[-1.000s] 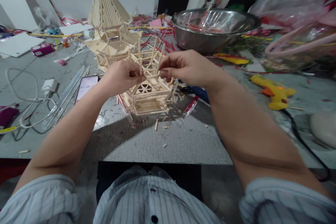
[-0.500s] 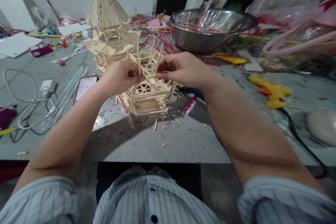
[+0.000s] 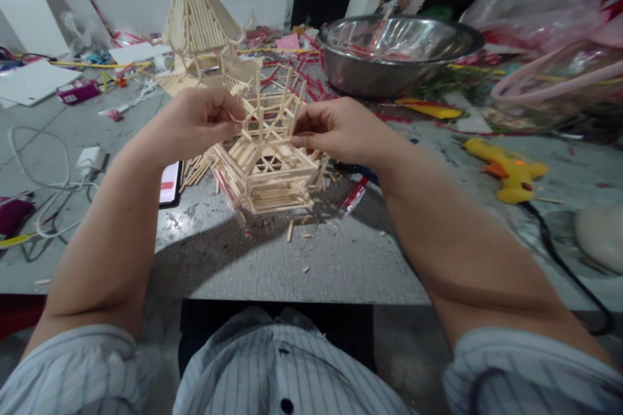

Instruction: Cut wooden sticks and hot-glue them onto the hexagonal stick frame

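Observation:
A hexagonal frame of thin wooden sticks (image 3: 265, 172) stands on the grey table (image 3: 292, 259) in front of me. My left hand (image 3: 195, 122) is at its upper left, fingers pinched on one of the frame's sticks. On the upper right, my right hand (image 3: 335, 130) pinches a horizontal stick of the same frame. Behind my left hand rises a taller stick pagoda (image 3: 197, 19) with a pointed roof. Small stick offcuts lie scattered below the frame.
A phone (image 3: 170, 183) lies left of the frame, with a white charger and cable (image 3: 90, 159) beyond it. A steel bowl (image 3: 396, 52) sits at the back right. A yellow glue gun (image 3: 509, 172) with a black cord lies to the right. Clutter covers the back.
My left hand has lifted up and to the left, from the frame's front middle to its upper left corner. My right hand has stayed in place.

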`<action>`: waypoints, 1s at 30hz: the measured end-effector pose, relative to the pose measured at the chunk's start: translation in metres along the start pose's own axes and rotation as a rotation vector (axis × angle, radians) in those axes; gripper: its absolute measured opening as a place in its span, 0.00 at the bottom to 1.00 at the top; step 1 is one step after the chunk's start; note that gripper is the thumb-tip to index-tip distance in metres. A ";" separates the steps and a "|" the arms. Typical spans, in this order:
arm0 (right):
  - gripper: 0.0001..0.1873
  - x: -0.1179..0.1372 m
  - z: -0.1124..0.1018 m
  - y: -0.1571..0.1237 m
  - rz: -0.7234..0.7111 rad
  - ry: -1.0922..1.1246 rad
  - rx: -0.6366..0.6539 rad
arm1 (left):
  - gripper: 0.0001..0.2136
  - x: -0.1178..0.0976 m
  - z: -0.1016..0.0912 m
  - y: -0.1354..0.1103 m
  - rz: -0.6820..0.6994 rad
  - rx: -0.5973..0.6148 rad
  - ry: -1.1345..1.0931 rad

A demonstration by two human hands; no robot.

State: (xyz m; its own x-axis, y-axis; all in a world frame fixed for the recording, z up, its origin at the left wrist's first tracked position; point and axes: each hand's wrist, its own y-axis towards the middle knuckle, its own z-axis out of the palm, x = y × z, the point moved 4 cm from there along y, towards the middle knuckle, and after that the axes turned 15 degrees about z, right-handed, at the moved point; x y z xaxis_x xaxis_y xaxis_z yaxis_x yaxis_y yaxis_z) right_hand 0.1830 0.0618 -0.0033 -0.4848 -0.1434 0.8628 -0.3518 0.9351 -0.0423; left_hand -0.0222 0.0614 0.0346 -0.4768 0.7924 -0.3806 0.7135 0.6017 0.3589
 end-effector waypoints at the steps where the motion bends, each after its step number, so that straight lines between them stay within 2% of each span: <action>1: 0.09 0.000 0.000 0.000 -0.003 0.002 0.001 | 0.07 -0.001 -0.004 -0.001 -0.007 -0.020 -0.036; 5: 0.09 0.000 -0.001 -0.001 -0.006 -0.006 -0.002 | 0.05 -0.007 -0.006 0.000 -0.048 -0.011 -0.034; 14: 0.08 0.001 -0.001 -0.002 0.014 -0.008 -0.017 | 0.10 -0.012 0.008 0.006 -0.068 0.113 0.187; 18: 0.09 0.002 -0.001 -0.002 -0.011 -0.006 -0.036 | 0.11 -0.015 0.014 0.008 -0.050 0.071 0.271; 21: 0.08 0.003 -0.001 -0.002 -0.021 -0.015 -0.030 | 0.10 -0.025 0.017 0.008 -0.001 0.036 0.364; 26: 0.08 0.000 -0.002 -0.001 -0.041 -0.070 -0.051 | 0.13 -0.043 0.027 0.007 0.062 0.129 0.548; 30: 0.08 -0.001 -0.001 0.000 -0.045 -0.091 -0.065 | 0.14 -0.040 0.034 0.008 0.025 0.137 0.614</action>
State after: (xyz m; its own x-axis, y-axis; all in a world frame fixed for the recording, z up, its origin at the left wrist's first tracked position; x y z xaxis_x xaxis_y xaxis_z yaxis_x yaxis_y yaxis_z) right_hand 0.1837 0.0622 -0.0036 -0.5416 -0.2115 0.8136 -0.3234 0.9458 0.0305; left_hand 0.0200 0.0307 0.0232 -0.6378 0.7438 0.2001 0.7683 0.5961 0.2332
